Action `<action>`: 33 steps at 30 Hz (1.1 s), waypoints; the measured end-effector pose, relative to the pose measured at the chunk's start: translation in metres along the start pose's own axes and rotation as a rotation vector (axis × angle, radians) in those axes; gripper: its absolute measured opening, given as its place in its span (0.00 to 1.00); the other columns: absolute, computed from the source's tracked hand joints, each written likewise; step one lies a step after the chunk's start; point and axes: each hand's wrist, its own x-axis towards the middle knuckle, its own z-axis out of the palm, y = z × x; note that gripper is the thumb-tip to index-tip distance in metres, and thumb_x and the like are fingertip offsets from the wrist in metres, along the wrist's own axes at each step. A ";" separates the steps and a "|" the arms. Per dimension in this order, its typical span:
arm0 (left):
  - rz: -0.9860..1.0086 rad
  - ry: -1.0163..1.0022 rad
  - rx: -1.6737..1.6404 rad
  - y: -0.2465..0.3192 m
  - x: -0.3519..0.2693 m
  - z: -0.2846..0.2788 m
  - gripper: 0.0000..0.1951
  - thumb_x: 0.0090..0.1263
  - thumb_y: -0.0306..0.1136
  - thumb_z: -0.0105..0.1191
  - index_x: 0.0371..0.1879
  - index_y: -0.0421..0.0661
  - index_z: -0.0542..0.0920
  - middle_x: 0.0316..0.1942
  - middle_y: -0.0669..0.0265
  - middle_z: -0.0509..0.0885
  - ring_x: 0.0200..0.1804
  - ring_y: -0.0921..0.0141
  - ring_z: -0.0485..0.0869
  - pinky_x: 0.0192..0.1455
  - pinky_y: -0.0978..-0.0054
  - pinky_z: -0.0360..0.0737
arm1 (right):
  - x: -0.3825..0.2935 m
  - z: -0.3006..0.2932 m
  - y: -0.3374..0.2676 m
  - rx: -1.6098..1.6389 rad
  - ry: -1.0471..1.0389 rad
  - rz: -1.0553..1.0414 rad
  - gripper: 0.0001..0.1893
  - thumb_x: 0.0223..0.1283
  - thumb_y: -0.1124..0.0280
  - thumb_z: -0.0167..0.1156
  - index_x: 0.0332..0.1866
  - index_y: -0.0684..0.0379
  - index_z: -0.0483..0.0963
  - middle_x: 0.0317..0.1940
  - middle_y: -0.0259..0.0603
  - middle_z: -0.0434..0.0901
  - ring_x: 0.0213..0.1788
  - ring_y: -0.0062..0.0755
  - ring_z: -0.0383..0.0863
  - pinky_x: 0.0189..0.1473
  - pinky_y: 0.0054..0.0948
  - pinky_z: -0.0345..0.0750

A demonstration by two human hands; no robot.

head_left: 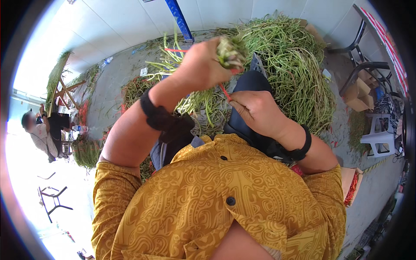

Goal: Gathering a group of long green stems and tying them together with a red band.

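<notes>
My left hand [204,66] grips a bundle of green plant stems [231,52] near its blunt end, which looks blurred. Loose stem ends trail out to the left and below the hand. A red tie [225,92] runs from under the bundle to my right hand [250,109], whose thumb and fingers pinch its end. Another red strand shows at the left of my left hand. Behind the hands, a large heap of green stems [292,74] lies to the right of my knee.
A smaller pile of stems [136,92] lies on the floor at left. Beyond it, a person [44,133] sits near a wooden stand. At right are cardboard boxes [357,94], a grey plastic stool [380,139] and a box of red strands [352,188]. A blue post [179,19] stands ahead.
</notes>
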 end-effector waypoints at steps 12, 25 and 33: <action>0.035 -0.555 0.420 -0.008 0.001 0.134 0.18 0.51 0.36 0.57 0.40 0.44 0.72 0.33 0.57 0.82 0.40 0.56 0.81 0.39 0.61 0.77 | -0.088 -0.012 0.021 -0.666 0.040 -0.121 0.07 0.44 0.71 0.57 0.30 0.60 0.76 0.48 0.39 0.72 0.57 0.41 0.69 0.61 0.46 0.64; -0.011 -0.732 0.428 -0.020 0.003 0.144 0.16 0.50 0.33 0.59 0.36 0.41 0.75 0.32 0.54 0.81 0.40 0.54 0.80 0.40 0.60 0.77 | -0.097 0.003 0.044 -0.455 0.074 -0.032 0.09 0.43 0.75 0.59 0.33 0.62 0.76 0.42 0.44 0.73 0.48 0.43 0.75 0.50 0.36 0.75; 0.052 -0.727 0.234 -0.048 0.000 0.135 0.23 0.40 0.35 0.68 0.36 0.39 0.77 0.32 0.53 0.81 0.39 0.53 0.80 0.41 0.62 0.76 | -0.084 0.012 0.047 -0.360 0.059 0.042 0.07 0.43 0.75 0.59 0.31 0.62 0.75 0.42 0.45 0.75 0.45 0.43 0.76 0.49 0.34 0.75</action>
